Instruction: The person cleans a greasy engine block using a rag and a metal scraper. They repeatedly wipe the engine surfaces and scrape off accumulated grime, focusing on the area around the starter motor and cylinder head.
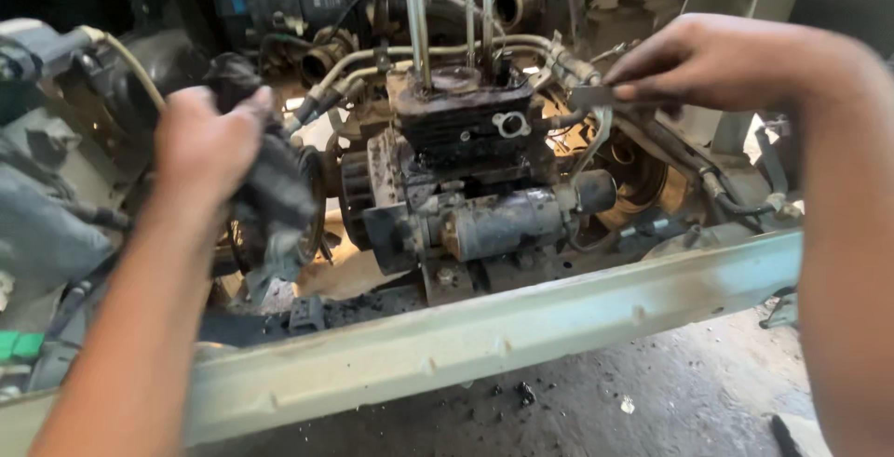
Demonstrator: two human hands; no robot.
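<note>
My left hand (pixel 205 145) grips a dark, dirty rag (pixel 275 187) bunched against the left side of a small greasy engine (pixel 466 131). My right hand (pixel 708 61) pinches a small flat metal part (pixel 596 96) beside the engine's finned cylinder, near a cloth-wrapped hose (pixel 568 64). Three long studs (pixel 416 10) rise from the cylinder top. A cylindrical starter motor (pixel 507 222) lies below the cylinder.
A pale green metal frame rail (pixel 521 322) crosses the foreground diagonally. Behind it lie hoses, cables and rusty parts (pixel 326 57). A stained concrete floor (pixel 652 392) with dark debris shows below the rail. A green object (pixel 19 345) sits at the left edge.
</note>
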